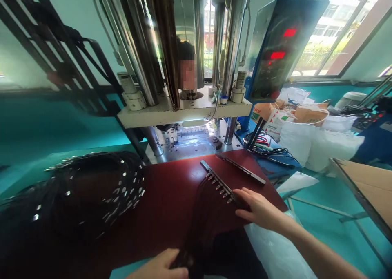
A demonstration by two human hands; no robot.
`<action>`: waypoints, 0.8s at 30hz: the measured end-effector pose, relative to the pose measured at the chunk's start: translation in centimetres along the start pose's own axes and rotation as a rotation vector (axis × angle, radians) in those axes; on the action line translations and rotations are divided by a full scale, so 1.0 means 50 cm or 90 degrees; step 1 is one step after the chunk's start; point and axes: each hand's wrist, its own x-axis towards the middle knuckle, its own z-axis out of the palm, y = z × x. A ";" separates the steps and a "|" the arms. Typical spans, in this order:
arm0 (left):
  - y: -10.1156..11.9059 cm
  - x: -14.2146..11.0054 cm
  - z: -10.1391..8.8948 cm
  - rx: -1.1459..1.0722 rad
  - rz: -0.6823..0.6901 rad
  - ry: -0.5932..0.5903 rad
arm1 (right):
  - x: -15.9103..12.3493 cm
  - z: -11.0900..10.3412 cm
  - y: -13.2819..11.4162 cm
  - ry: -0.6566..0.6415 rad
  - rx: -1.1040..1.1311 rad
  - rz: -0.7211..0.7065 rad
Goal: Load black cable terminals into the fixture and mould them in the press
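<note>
My right hand (259, 209) is closed at the near end of a narrow metal bar (219, 179), its fingertips hiding that end. Several small metal cable ends (218, 186) sit in a row along the bar's near side. From them thin black cables (199, 213) run down toward me. At the bottom edge my left hand (163, 264) is wrapped round the gathered cables, partly cut off by the frame. A second metal bar (241, 168) lies apart on the red-brown tabletop (171, 201), beyond my right hand.
A large coil of black cables (122, 189) with shiny ends lies at left. Ahead stands a press with a pale crosshead plate (190, 113) over a lit metal bed (190, 138). Its control box (275, 50) is upper right. White sacks (321, 144) and a cardboard-topped table (367, 185) are at right.
</note>
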 end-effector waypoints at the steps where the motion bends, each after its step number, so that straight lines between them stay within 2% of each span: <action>1: -0.001 0.012 0.005 -0.048 -0.017 -0.026 | 0.019 0.001 -0.019 -0.030 -0.043 0.000; 4: -0.008 0.042 0.026 -0.196 -0.020 -0.073 | 0.054 -0.014 -0.038 -0.098 -0.147 0.019; 7: 0.004 0.066 0.058 -0.276 0.025 -0.096 | 0.082 -0.045 -0.026 -0.110 -0.216 0.039; 10: 0.049 0.092 0.092 -0.296 0.036 -0.108 | 0.132 -0.081 -0.009 -0.081 -0.250 0.081; 13: 0.109 0.122 0.108 -0.357 0.014 -0.130 | 0.199 -0.117 0.004 -0.039 -0.248 0.122; 15: 0.143 0.141 0.105 -0.397 0.018 -0.139 | 0.241 -0.136 0.011 -0.005 -0.236 0.131; 18: 0.172 0.160 0.089 -0.416 0.046 -0.083 | 0.295 -0.152 0.021 0.035 -0.201 0.111; 21: 0.178 0.166 0.069 -0.448 0.066 -0.003 | 0.337 -0.149 0.033 0.061 -0.143 0.071; 24: 0.177 0.164 0.045 -0.530 0.086 0.027 | 0.372 -0.141 0.043 0.078 -0.080 0.030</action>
